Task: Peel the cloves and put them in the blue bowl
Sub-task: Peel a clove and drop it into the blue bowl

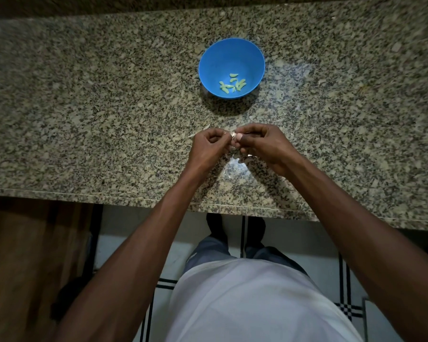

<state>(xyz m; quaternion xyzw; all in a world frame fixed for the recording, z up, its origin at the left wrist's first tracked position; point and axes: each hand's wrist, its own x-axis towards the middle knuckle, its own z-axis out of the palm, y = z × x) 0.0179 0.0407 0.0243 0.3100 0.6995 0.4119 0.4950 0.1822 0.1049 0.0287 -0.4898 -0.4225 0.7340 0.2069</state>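
A blue bowl (pixel 231 54) stands on the granite counter, just beyond my hands. Several pale peeled cloves (pixel 232 85) lie at its bottom. Between the bowl and the counter's front edge, my left hand (pixel 209 146) and my right hand (pixel 263 144) meet fingertip to fingertip. Together they pinch one small garlic clove (pixel 233 136), whose papery skin shows between the fingers. Most of the clove is hidden by my fingertips.
Thin scraps of garlic skin (pixel 206 127) lie on the speckled granite counter (pixel 97 107) around and under my hands. The counter's front edge (pixel 109 197) runs below my wrists. A wooden cabinet front (pixel 22 255) is at lower left, tiled floor beneath.
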